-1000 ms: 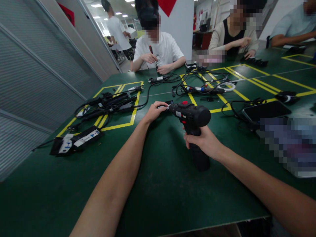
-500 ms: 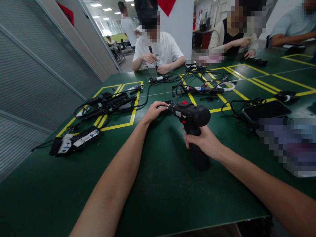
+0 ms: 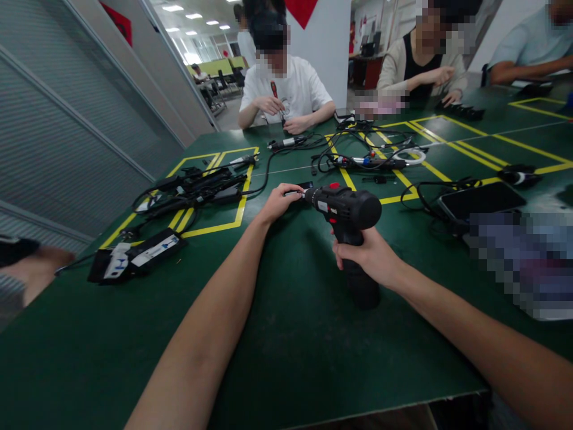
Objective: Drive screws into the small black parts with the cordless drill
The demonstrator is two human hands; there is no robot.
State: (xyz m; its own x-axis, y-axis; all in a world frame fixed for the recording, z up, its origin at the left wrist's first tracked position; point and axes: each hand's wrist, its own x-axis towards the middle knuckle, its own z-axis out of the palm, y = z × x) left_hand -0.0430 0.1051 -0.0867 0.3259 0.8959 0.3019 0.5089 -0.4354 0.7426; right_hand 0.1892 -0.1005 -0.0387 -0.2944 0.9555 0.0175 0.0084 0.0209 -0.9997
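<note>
My right hand point(image 3: 364, 254) is wrapped round the grip of a black cordless drill point(image 3: 347, 206) with red buttons. The drill lies level above the table, its chuck pointing left. At the chuck's tip, the fingers of my left hand point(image 3: 280, 203) are closed on a small black part point(image 3: 305, 186), mostly hidden behind the fingers. The bit's end meets the fingertips there; whether it touches the part I cannot tell.
Black cabled tools point(image 3: 197, 185) lie in a yellow-taped area at left, near a black pouch point(image 3: 138, 257). More cables point(image 3: 367, 161) are further back. A phone point(image 3: 483, 200) lies at right. Across the green table point(image 3: 286, 358) a person point(image 3: 286, 89) holds a screwdriver.
My hands and the drill stay almost still. Part of another person's body has come into view at the left edge. The screwdriver across the table has tilted slightly.
</note>
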